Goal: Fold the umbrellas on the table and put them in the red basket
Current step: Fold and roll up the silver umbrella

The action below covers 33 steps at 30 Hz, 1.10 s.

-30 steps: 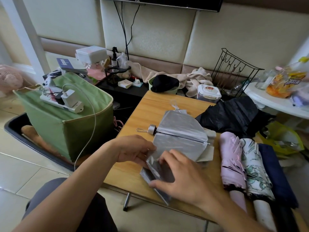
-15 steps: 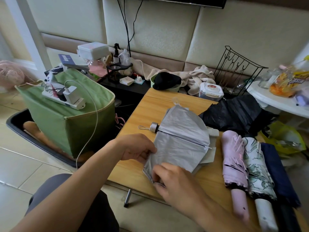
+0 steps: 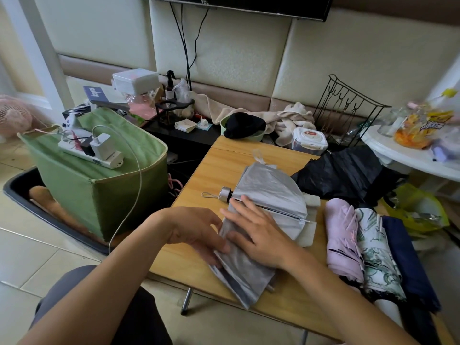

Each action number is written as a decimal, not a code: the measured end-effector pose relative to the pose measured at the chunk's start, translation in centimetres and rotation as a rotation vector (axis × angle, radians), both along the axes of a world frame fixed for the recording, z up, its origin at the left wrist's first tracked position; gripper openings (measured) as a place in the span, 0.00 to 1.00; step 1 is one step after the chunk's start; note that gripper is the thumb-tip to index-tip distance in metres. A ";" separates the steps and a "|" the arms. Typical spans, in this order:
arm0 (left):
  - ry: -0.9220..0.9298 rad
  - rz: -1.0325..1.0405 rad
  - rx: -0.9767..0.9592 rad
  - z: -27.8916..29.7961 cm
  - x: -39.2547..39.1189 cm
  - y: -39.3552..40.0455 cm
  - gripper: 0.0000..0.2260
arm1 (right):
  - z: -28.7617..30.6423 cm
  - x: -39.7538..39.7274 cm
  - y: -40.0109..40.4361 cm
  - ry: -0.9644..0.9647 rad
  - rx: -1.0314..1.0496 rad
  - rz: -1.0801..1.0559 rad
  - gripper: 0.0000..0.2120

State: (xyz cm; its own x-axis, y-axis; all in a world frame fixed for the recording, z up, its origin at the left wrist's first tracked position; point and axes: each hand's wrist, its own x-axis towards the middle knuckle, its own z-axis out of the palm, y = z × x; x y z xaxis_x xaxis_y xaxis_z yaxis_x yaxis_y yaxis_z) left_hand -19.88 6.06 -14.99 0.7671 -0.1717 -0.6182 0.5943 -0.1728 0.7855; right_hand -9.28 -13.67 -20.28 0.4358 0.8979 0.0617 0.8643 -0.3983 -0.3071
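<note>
The silver umbrella (image 3: 263,220) lies half-flattened on the wooden counter (image 3: 216,165), its long axis running from the capped tip at the far left to the loose panels at the near edge. The right hand (image 3: 258,232) rests flat on the cloth, fingers straight and spread, pressing the fold down. The left hand (image 3: 196,227) is just beside it on the left, fingers curled onto the panel's edge, seemingly pinching it. Both sit directly on the umbrella, so the next pleat looks within either hand's reach. A pink umbrella (image 3: 343,240), a floral umbrella (image 3: 378,255) and a navy umbrella (image 3: 408,260) lie rolled to the right; a black umbrella (image 3: 348,175) sprawls behind. No red basket is in view.
</note>
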 end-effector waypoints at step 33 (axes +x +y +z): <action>0.036 -0.359 0.710 -0.1 0.1 -0.7 0.16 | -1.9 -1.9 1.1 -0.085 -0.155 0.041 0.35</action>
State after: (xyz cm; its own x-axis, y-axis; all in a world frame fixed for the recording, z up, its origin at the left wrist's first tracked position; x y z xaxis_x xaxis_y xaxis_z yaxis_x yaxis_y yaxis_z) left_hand -19.76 5.37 -15.14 0.7168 0.0398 -0.6962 0.4304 -0.8108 0.3967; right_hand -11.19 -12.59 -22.23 0.3976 0.9165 -0.0433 0.9011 -0.3990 -0.1698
